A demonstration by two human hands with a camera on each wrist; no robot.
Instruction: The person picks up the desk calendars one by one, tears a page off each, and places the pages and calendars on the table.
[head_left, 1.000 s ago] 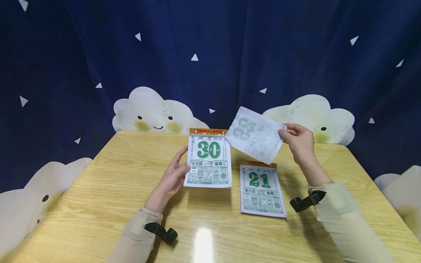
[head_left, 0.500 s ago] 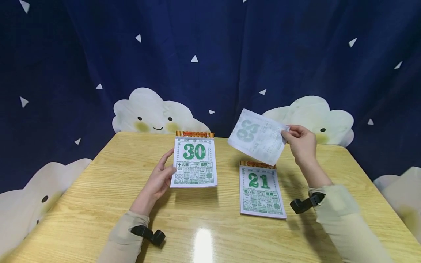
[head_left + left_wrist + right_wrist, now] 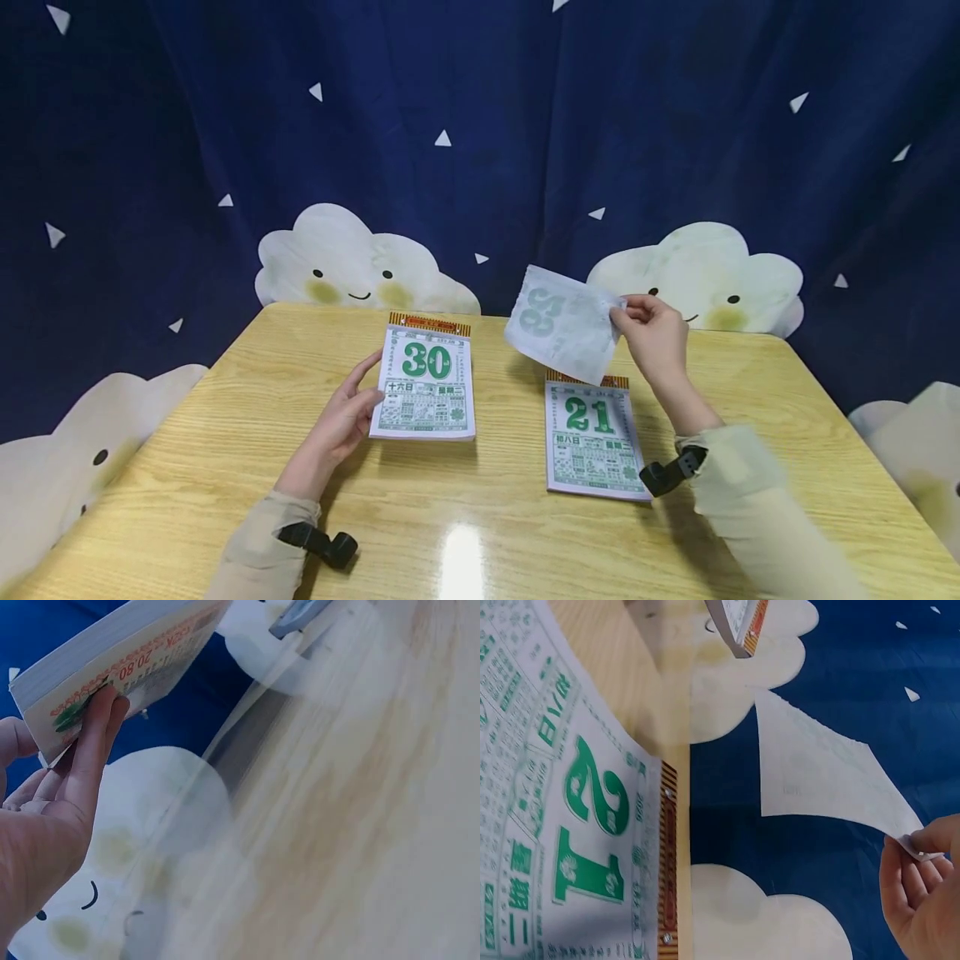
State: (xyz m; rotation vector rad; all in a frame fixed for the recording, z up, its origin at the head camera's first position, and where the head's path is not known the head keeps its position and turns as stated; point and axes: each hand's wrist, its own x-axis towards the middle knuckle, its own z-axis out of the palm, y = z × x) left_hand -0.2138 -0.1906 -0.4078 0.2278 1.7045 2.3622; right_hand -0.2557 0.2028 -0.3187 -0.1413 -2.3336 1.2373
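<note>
My left hand (image 3: pixel 341 423) grips the left edge of a thick calendar pad (image 3: pixel 423 383) showing a green 30, held above the table; in the left wrist view fingers lie against the printed back of the pad (image 3: pixel 150 675). Between thumb and fingers, my right hand (image 3: pixel 654 337) pinches a loose, thin sheet (image 3: pixel 566 325), its faint print showing through reversed. The sheet hangs over the top of a second calendar pad (image 3: pixel 596 437), marked 21, which lies on the table. In the right wrist view the sheet (image 3: pixel 817 769) bends toward the right hand (image 3: pixel 926 889).
The wooden table (image 3: pixel 225 467) reaches back to a dark blue curtain (image 3: pixel 465 67) with white triangles and smiling clouds. A black device (image 3: pixel 318 543) is strapped to the left wrist, and another (image 3: pixel 673 471) to the right.
My left hand has carried the 30 pad left and slightly down, away from the loose sheet. The right hand, still pinching the sheet, has moved a little left and down.
</note>
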